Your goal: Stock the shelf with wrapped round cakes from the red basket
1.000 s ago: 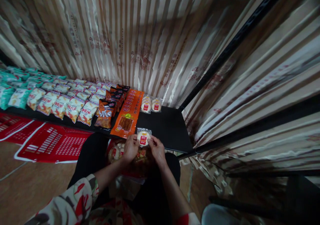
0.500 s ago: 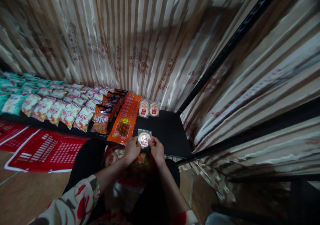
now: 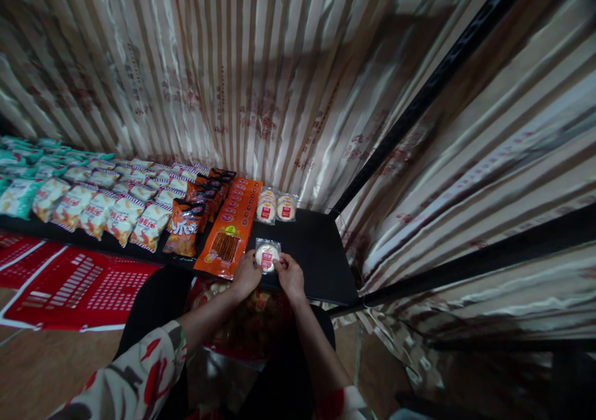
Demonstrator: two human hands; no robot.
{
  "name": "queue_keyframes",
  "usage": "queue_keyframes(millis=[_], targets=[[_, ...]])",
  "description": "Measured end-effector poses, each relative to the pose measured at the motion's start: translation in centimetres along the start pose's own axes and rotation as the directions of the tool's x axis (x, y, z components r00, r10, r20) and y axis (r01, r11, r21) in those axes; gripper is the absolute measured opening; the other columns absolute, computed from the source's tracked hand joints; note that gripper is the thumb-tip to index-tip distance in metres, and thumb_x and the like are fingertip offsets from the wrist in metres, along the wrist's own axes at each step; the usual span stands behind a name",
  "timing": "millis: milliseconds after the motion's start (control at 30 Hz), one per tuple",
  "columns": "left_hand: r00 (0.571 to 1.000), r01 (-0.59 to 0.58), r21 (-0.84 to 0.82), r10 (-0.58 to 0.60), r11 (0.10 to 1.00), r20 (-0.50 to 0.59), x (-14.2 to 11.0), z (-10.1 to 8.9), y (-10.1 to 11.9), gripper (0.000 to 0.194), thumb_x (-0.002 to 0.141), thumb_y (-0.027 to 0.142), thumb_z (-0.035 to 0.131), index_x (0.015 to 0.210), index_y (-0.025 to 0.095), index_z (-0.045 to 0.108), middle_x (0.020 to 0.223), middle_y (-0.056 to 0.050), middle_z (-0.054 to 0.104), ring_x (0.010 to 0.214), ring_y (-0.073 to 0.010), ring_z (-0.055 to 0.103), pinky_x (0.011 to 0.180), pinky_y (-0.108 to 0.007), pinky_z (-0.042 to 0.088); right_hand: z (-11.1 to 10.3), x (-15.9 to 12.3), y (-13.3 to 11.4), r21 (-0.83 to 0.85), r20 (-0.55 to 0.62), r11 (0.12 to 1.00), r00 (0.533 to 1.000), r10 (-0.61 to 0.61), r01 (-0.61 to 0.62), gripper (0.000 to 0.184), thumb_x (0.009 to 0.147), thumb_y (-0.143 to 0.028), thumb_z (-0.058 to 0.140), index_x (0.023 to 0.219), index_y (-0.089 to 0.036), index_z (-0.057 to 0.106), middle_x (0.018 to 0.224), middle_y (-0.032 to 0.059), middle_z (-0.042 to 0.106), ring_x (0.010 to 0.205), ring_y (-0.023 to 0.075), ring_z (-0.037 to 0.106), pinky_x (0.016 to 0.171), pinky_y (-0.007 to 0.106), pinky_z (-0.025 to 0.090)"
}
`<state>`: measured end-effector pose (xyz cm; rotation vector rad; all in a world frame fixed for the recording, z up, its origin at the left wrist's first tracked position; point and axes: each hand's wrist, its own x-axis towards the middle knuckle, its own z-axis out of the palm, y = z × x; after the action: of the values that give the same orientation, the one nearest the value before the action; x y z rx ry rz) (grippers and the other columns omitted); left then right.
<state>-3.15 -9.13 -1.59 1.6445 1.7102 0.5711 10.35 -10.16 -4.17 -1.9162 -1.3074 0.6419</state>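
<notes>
A round white rice cracker packet in clear wrap with a red label is pinched at its sides by both hands, over the front of the black shelf. My left hand is closed on its left edge, and my right hand grips the right edge. Farther back, similar cracker packets lie against the curtain. To the left of my hands is a flat orange snack pack. Below my wrists, a large bag with more packets inside sits between my knees.
Orange-and-black snack bags, white snack bags and green bags stand in rows along the left of the shelf. Red baskets are on the floor at left. A striped curtain hangs behind; a black metal post slants at the right.
The cracker packet has tipped slightly, so its label now shows with less glare. Both hands keep their hold at nearly the same spot. The camera view has shifted a little.
</notes>
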Motion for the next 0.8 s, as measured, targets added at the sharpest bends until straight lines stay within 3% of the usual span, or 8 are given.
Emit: queue_keyframes(millis=[500, 800], targets=[[1.0, -0.009, -0.104, 0.007, 0.994, -0.017, 2.7, 0.2, 1.6, 0.044, 0.074, 0.008, 0.05, 0.119, 0.007, 0.051, 0.116, -0.017, 0.057, 0.107, -0.0218, 0.055, 0.09, -0.028, 0.043, 1.4, 4.4, -1.0, -0.065, -0.039, 0.998, 0.999, -0.012, 0.009, 0.023, 0.077, -0.03, 0.053, 0.094, -0.02, 0.064, 0.08, 0.002, 0.066, 0.069, 0.0142, 0.06, 0.065, 0.023, 0.044], [0.988, -0.132, -0.119, 0.121, 0.984, -0.094, 4.8, 1.6, 1.6, 0.05, 0.071, 0.003, 0.048, 0.12, 0.007, 0.051, 0.136, -0.017, 0.041, 0.128, -0.0236, 0.037, 0.108, -0.033, 0.028, 2.1, 7.2, -1.9, -0.035, -0.063, 0.999, 0.998, -0.01, 0.008, 0.024, 0.077, -0.028, 0.052, 0.097, -0.02, 0.063, 0.084, 0.0028, 0.066, 0.07, 0.0134, 0.06, 0.065, 0.022, 0.043]])
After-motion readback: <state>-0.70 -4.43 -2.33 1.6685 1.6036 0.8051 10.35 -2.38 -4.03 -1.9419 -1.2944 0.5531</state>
